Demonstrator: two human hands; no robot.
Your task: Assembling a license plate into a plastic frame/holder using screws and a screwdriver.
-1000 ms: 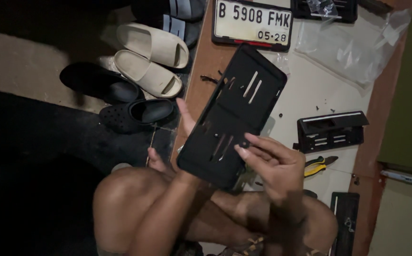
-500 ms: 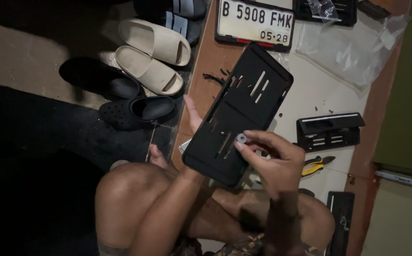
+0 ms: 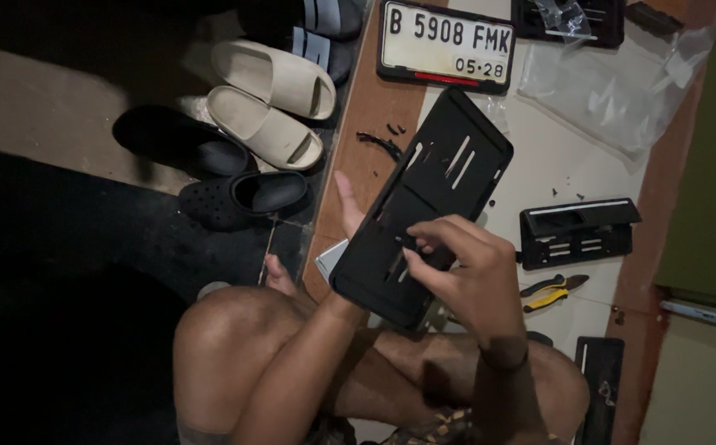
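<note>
Overhead, both hands gripping black plate frame [image 3: 424, 206], left hand [image 3: 345, 206] behind, right hand [image 3: 465, 272] fingers pressed on, pliers [image 3: 551, 291] beside.

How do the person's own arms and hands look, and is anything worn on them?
Both forearms are bare, with no sleeves in view. The left hand and the right hand wear no gloves, and no rings show. A dark band seems to circle the right wrist; the dim light hides its detail.

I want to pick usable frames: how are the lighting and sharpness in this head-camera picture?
Head view: dim and uneven; the left floor is nearly black, the white tiled floor lit best. The slotted black plastic plate frame loses detail; the right hand looks slightly soft.
</note>
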